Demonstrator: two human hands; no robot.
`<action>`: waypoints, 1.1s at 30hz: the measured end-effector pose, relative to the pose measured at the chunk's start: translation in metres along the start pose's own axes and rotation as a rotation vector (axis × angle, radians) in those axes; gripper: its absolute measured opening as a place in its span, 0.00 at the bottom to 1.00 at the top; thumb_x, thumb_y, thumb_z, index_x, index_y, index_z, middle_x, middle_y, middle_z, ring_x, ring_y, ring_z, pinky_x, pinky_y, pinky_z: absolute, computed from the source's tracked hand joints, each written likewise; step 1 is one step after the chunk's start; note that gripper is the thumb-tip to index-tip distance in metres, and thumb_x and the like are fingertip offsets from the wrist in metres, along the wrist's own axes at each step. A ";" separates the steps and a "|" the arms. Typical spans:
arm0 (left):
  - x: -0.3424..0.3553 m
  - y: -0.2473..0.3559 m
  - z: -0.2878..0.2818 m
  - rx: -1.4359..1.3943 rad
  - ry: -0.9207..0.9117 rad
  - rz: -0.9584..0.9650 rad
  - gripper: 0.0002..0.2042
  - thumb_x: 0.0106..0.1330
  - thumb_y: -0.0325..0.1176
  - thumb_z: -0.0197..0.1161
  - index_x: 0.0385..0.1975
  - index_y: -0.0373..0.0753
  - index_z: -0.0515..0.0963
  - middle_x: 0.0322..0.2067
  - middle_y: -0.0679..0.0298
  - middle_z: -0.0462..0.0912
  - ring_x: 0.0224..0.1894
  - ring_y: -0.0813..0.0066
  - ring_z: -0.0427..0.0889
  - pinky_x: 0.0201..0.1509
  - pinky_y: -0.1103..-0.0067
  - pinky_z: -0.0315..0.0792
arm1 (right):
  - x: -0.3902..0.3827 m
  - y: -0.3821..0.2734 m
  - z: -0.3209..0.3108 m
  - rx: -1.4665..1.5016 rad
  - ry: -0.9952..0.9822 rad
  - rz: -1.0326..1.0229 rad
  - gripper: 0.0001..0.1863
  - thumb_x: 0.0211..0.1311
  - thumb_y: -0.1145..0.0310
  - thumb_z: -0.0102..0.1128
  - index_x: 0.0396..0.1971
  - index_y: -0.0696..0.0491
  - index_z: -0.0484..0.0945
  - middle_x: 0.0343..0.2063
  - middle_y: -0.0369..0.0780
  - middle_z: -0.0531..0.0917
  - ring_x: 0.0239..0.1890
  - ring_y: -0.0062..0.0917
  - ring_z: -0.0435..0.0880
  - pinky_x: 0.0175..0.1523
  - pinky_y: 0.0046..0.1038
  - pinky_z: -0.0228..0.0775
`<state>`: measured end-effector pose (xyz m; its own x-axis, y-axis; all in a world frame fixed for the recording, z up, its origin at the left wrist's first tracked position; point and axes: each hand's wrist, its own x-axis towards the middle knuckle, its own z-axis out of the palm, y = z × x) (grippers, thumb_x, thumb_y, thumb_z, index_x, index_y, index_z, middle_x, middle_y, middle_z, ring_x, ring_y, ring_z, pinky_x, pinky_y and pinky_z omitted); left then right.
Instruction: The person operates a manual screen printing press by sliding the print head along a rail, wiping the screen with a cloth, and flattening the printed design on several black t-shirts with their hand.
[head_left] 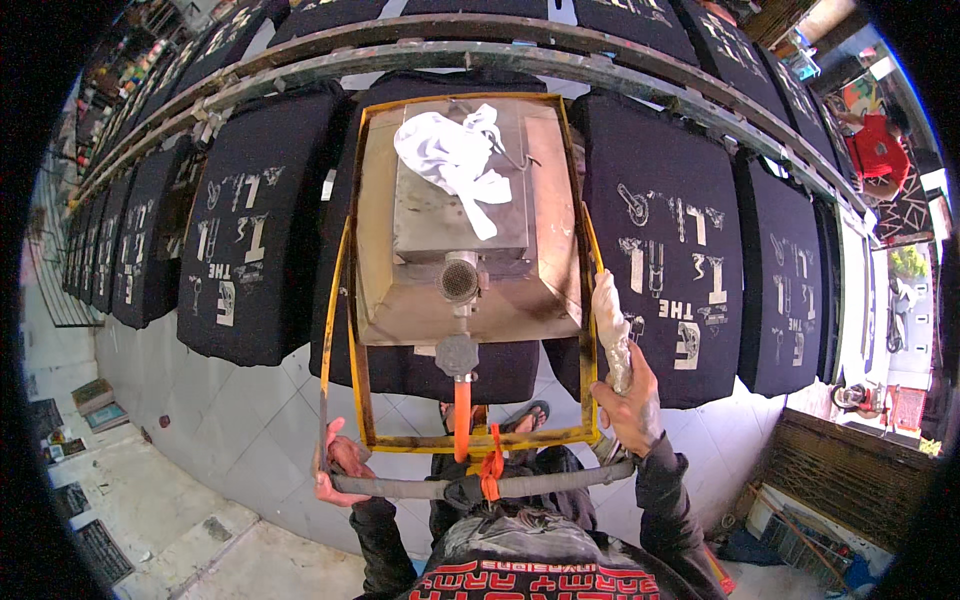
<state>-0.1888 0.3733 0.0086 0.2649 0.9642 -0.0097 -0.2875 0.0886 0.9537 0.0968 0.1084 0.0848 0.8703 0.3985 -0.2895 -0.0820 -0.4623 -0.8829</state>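
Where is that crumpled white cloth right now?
In the head view, the crumpled white cloth lies just left of upper centre, on the boxy grey metal hood, beyond the round mesh-covered pipe end.

A big metal box (430, 232) sits inside a yellow frame (410, 441), with a white cloth (445, 155) on top of the box. An orange hose (462, 415) is on the person's side of the box. Left of the hose and nearer than the box, the left hand (345, 468) holds a gray bar (560, 484). Right of the box, the right hand (630, 402) holds a wrapped stick (612, 325). Black shirts (665, 240) lie on both sides.
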 end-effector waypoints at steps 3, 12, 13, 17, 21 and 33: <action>0.012 -0.009 -0.012 0.026 -0.024 0.055 0.41 0.54 0.58 0.44 0.50 0.17 0.68 0.08 0.70 0.59 0.11 0.80 0.56 0.14 0.81 0.50 | 0.007 -0.009 0.006 0.069 0.002 0.036 0.30 0.51 0.79 0.57 0.57 0.59 0.63 0.19 0.34 0.72 0.12 0.16 0.68 0.15 0.23 0.61; 0.088 0.006 0.022 0.068 0.085 0.076 0.40 0.57 0.59 0.38 0.38 0.16 0.75 0.04 0.74 0.55 0.09 0.83 0.51 0.16 0.84 0.47 | 0.009 -0.027 0.047 0.013 0.091 0.058 0.35 0.49 0.75 0.58 0.60 0.60 0.60 0.43 0.50 0.79 0.46 0.36 0.80 0.52 0.33 0.70; 0.091 0.005 0.017 0.062 0.071 0.073 0.40 0.58 0.59 0.38 0.38 0.16 0.75 0.04 0.74 0.55 0.09 0.83 0.51 0.16 0.84 0.47 | 0.009 -0.025 0.049 0.015 0.101 0.031 0.35 0.49 0.75 0.59 0.60 0.60 0.60 0.44 0.50 0.79 0.46 0.36 0.80 0.52 0.33 0.70; 0.093 0.003 0.012 0.034 -0.034 0.081 0.40 0.58 0.58 0.38 0.40 0.16 0.74 0.05 0.73 0.55 0.09 0.83 0.51 0.15 0.83 0.47 | 0.006 -0.025 0.049 0.003 0.127 -0.003 0.35 0.49 0.75 0.59 0.61 0.60 0.60 0.43 0.49 0.79 0.46 0.34 0.80 0.53 0.33 0.70; 0.101 -0.006 -0.023 0.043 -0.204 0.043 0.37 0.56 0.57 0.41 0.48 0.22 0.72 0.29 0.52 0.75 0.19 0.73 0.67 0.21 0.81 0.61 | 0.009 -0.020 0.050 0.082 0.128 0.026 0.34 0.54 0.69 0.60 0.60 0.61 0.59 0.38 0.52 0.80 0.36 0.35 0.83 0.44 0.31 0.75; 0.090 0.016 0.020 0.058 0.213 0.010 0.34 0.60 0.53 0.41 0.45 0.20 0.72 0.06 0.74 0.54 0.11 0.82 0.55 0.24 0.82 0.57 | 0.015 0.115 -0.099 -0.673 0.248 -0.213 0.34 0.66 0.59 0.50 0.65 0.63 0.54 0.65 0.53 0.60 0.69 0.47 0.53 0.71 0.44 0.45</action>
<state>-0.1506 0.4563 0.0287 0.0603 0.9965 -0.0570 -0.2344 0.0697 0.9696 0.1488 -0.0168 0.0155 0.9248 0.3797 0.0247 0.3458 -0.8116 -0.4709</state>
